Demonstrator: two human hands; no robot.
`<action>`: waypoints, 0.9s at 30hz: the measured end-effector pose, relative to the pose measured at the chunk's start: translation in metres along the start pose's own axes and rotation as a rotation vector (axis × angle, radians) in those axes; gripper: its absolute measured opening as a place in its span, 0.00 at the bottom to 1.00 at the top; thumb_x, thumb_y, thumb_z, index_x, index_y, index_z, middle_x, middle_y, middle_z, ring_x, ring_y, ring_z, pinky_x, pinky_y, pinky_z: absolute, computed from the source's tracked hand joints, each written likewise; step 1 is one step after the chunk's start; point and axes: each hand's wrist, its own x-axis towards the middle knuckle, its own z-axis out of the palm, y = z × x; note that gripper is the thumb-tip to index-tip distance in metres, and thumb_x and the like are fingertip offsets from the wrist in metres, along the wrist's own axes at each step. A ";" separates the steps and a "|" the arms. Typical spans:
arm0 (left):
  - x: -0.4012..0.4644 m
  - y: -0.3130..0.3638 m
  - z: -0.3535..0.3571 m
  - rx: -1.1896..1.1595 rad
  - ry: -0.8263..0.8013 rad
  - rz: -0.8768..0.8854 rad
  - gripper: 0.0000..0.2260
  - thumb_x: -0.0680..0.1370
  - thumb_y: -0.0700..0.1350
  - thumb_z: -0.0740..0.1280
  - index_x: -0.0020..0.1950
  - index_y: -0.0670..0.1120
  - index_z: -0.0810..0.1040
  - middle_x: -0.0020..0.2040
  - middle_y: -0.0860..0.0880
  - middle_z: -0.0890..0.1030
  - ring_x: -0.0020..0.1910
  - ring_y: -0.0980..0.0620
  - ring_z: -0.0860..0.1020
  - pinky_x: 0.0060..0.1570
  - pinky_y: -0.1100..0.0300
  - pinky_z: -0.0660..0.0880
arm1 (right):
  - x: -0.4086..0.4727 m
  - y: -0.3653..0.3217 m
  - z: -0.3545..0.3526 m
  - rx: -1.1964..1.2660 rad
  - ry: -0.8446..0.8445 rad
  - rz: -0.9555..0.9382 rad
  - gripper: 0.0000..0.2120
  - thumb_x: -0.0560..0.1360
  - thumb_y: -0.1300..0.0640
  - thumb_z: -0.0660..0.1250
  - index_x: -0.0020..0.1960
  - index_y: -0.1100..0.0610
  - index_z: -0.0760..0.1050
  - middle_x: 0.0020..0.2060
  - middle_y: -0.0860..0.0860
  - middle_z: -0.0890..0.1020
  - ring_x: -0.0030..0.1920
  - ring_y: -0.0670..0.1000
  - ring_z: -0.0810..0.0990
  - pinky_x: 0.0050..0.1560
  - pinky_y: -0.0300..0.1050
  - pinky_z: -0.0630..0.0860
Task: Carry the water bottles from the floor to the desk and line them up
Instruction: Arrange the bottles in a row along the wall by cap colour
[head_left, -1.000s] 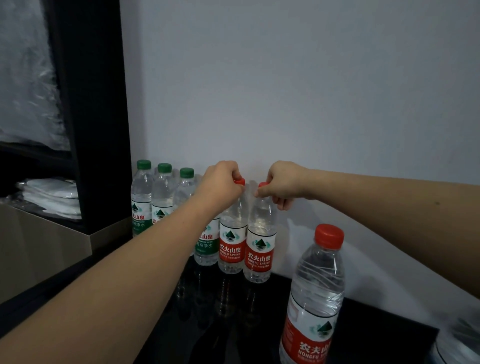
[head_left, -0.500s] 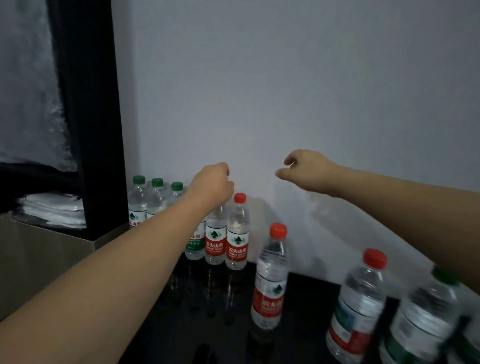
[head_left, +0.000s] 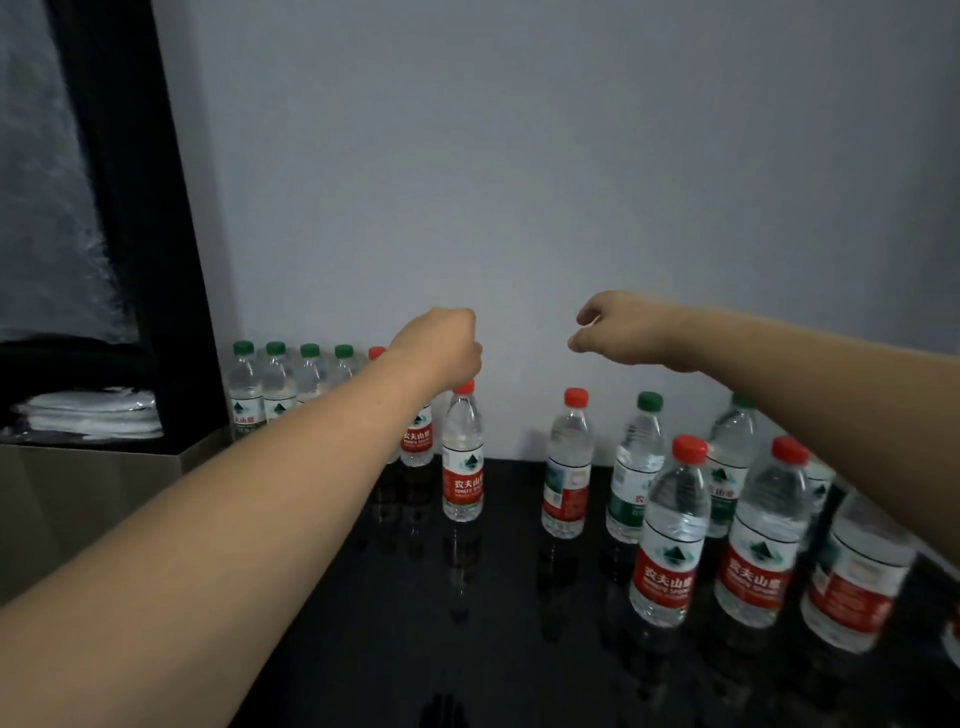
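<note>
Hands (head_left: 441, 343) (head_left: 618, 332) empty above desk (head_left: 363, 623) bottles (head_left: 462, 457)

desk (head_left: 519, 623): glossy black | on it: upright water bottles (head_left: 462, 457), red and green caps, row along wall

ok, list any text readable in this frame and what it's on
"农夫山泉" in white on the red label of the red-capped bottle standing at the end of the row.
"农夫山泉" on the red label of the near red-capped bottle.
"农夫山泉" on the red label of the next red-capped bottle, softer.
Small Latin line under each: too blurred to read.
Green-label bottles and the back label of the turned bottle: too small or blurred.
</note>
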 end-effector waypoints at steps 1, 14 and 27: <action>-0.004 0.005 0.005 -0.007 -0.007 0.001 0.14 0.80 0.45 0.61 0.63 0.41 0.74 0.60 0.41 0.78 0.55 0.41 0.77 0.53 0.49 0.77 | -0.004 0.002 0.002 -0.026 -0.017 0.010 0.21 0.77 0.51 0.66 0.66 0.59 0.73 0.61 0.56 0.76 0.58 0.57 0.75 0.58 0.49 0.72; 0.032 0.003 0.099 -0.184 0.133 -0.227 0.15 0.81 0.47 0.60 0.59 0.38 0.76 0.56 0.39 0.78 0.53 0.42 0.77 0.45 0.55 0.71 | 0.059 0.037 0.056 -0.313 -0.176 0.082 0.10 0.76 0.56 0.60 0.50 0.63 0.73 0.35 0.59 0.80 0.29 0.55 0.80 0.30 0.41 0.74; 0.047 -0.017 0.149 -0.325 0.308 -0.143 0.14 0.79 0.44 0.67 0.64 0.43 0.78 0.56 0.43 0.82 0.53 0.46 0.80 0.50 0.57 0.74 | 0.115 0.073 0.094 -0.310 -0.380 0.113 0.16 0.77 0.47 0.64 0.43 0.60 0.70 0.39 0.57 0.80 0.29 0.53 0.77 0.30 0.42 0.75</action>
